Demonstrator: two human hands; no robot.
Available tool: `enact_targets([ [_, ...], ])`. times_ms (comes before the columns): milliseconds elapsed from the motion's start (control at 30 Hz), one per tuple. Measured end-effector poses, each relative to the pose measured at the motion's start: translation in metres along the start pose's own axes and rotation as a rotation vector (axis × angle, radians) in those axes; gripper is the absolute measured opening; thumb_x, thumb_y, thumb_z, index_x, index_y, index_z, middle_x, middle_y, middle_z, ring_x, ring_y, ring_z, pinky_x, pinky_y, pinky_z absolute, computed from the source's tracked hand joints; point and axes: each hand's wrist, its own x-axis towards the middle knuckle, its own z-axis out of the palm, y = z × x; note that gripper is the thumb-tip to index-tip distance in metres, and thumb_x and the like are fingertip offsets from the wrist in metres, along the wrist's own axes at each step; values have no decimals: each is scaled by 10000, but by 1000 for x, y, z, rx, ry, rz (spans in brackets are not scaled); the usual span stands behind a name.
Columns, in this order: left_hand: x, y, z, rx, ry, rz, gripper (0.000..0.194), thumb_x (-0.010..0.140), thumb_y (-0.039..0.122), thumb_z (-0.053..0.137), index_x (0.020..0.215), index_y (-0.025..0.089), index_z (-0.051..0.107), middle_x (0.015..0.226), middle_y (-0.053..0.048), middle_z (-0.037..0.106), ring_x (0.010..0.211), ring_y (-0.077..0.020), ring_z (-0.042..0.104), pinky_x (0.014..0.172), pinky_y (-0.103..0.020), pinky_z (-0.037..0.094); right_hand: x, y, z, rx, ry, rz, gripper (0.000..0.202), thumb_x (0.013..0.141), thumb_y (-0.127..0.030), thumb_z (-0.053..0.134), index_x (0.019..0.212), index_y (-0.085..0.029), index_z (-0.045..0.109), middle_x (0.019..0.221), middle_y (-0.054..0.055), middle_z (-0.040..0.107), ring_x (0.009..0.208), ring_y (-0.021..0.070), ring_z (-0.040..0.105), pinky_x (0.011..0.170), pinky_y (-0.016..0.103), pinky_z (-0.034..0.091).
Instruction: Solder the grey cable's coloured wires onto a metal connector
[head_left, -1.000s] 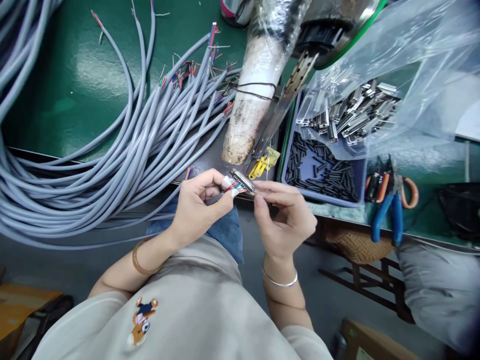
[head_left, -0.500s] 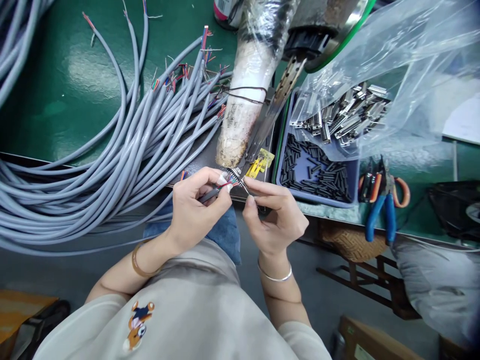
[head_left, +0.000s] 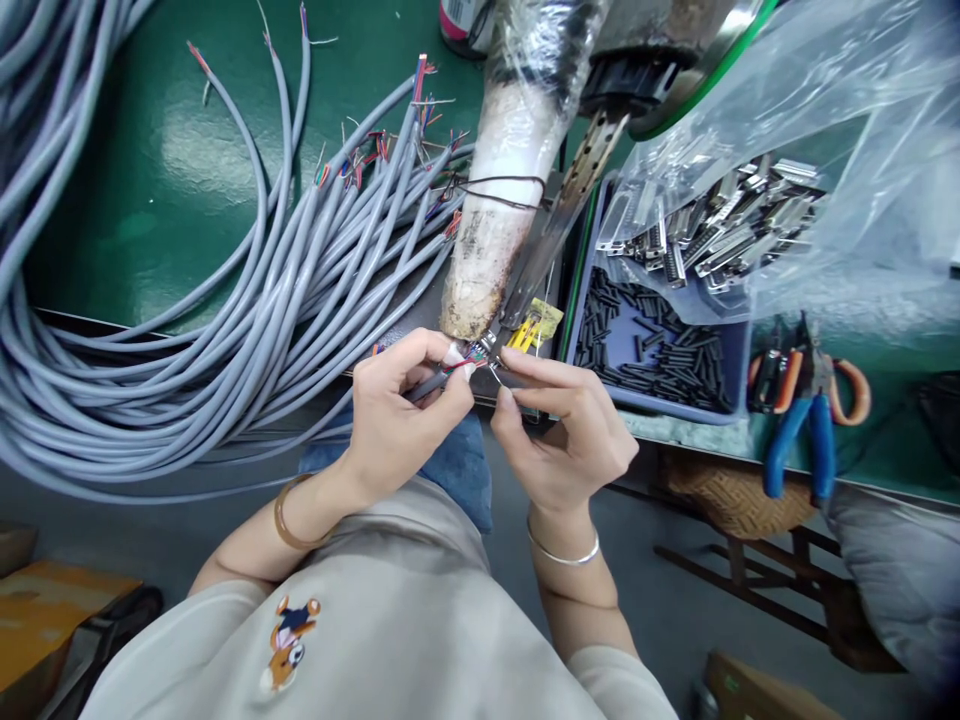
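Note:
My left hand [head_left: 409, 410] is closed on a grey multi-core cable [head_left: 427, 385], with white covers on the thumb and a fingertip. Fine coloured wires [head_left: 474, 354] fan out from the cable's stripped end to a small metal connector [head_left: 487, 342]. This connector sits just below the tip of a plastic-wrapped white cylinder [head_left: 491, 220]. My right hand [head_left: 566, 425] is closed at the connector's right side, its thumb and fingers pinching at a thin bare wire [head_left: 495, 373]. Its index fingertip lies close to the connector, and whether they touch is unclear.
Many grey cables [head_left: 247, 390] with stripped ends spread over the left side. On the right, a blue tray [head_left: 637, 335] holds black sleeves [head_left: 682, 360] and a bag of metal connectors [head_left: 750, 225]. Beside it lie blue-handled pliers [head_left: 787, 440]. A soldering-iron-like metal shaft [head_left: 574, 185] points toward the hands.
The view has shifted a little, so everything appears slightly farther right. Both hands keep nearly the same grip, with the right index finger slightly higher on the connector's side.

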Motion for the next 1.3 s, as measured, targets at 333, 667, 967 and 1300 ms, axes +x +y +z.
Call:
enact_targets([
  [333, -4, -1, 0, -50, -31, -75, 98, 807, 164, 717, 767, 190, 631, 760, 8, 694, 545, -60, 483, 482, -177, 382, -5, -1, -1, 38, -2, 42, 203, 896, -101, 757, 909, -257, 626, 1047, 19, 843, 854, 183, 812, 723, 312, 650],
  [667, -6, -5, -1, -94, -53, -112, 142, 850, 209, 757, 786, 193, 631, 688, 18, 584, 572, -79, 498, 522, -191, 406, -5, 0, -1, 135, -14, 126, 189, 889, -86, 764, 922, -244, 667, 1008, 7, 837, 870, 175, 810, 755, 304, 652],
  [967, -10, -11, -1, 31, -59, -21, 81, 867, 181, 720, 843, 199, 645, 682, 42, 573, 554, -73, 490, 538, -202, 408, -8, 3, 1, 37, 18, 28, 213, 875, -94, 792, 957, -258, 684, 1042, 12, 848, 849, 183, 818, 731, 315, 669],
  [1300, -9, -7, -2, -103, -81, -120, 147, 887, 235, 754, 833, 200, 623, 727, 16, 607, 562, -74, 506, 504, -195, 391, -7, 3, 1, 172, -2, 134, 183, 891, -84, 764, 936, -246, 691, 1009, 22, 835, 876, 185, 806, 757, 329, 665],
])
